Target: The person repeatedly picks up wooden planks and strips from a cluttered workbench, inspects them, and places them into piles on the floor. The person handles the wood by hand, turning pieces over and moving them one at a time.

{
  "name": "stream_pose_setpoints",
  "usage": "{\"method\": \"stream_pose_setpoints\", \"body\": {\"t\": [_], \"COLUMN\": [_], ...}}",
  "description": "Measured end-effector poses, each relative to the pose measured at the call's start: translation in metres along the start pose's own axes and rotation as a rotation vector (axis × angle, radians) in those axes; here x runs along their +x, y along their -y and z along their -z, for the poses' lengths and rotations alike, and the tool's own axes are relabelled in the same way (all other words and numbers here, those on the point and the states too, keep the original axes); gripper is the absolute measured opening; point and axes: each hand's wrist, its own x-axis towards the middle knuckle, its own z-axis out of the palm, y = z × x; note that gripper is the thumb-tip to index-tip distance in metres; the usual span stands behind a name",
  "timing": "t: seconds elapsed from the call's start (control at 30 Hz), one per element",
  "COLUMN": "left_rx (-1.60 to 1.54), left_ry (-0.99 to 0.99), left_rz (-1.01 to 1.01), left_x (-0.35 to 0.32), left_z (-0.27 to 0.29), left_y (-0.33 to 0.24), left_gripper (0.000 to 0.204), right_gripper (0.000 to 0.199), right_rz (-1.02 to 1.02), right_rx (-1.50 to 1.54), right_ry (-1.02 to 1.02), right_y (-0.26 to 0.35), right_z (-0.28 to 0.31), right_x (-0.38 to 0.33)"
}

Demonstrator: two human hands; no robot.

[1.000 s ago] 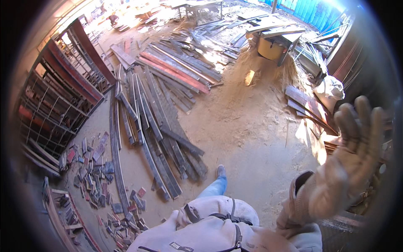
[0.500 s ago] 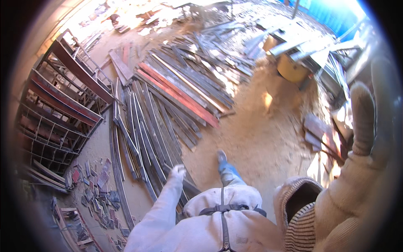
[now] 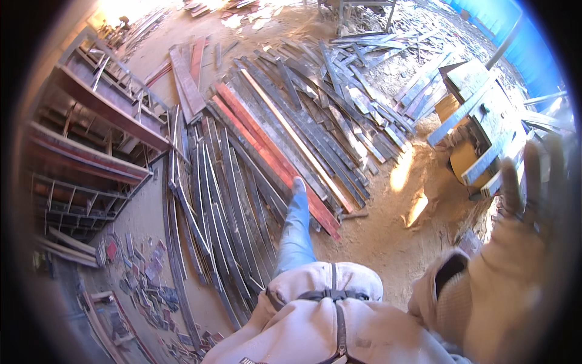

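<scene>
Raising my right hand [image 3: 515,267] in its tan work glove, fingers spread wide and holding nothing, I stand over the long dark steel strips [image 3: 224,206] lying on the sandy ground below. My left hand is out of view. Picking one up, I judge, means stooping first.

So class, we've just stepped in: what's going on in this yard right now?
A person stands on sandy ground in a scrap yard, one leg in jeans stepping toward a pile of long metal strips. The gloved right hand is raised, open, fingers spread, holding nothing. The left hand is out of sight. Rusty welded frames stand at the left, and a wooden bench at the right.
</scene>
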Motion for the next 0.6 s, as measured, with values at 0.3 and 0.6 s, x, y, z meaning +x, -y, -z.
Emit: {"method": "stream_pose_setpoints", "body": {"t": [0.3, 0.6], "left_rx": [-0.557, -0.504], "left_ry": [-0.014, 0.091], "left_rz": [-0.254, -0.465], "left_x": [0.233, 0.377], "left_z": [0.209, 0.252], "left_y": [-0.557, -0.858], "left_gripper": [0.014, 0.024], "right_gripper": [0.038, 0.046], "right_rz": [-1.054, -1.664], "right_rx": [-0.593, -1.201], "right_ry": [0.044, 0.426], "right_y": [-0.388, -0.592], "right_z": [-0.059, -0.009], "right_x": [-0.025, -0.140]}}
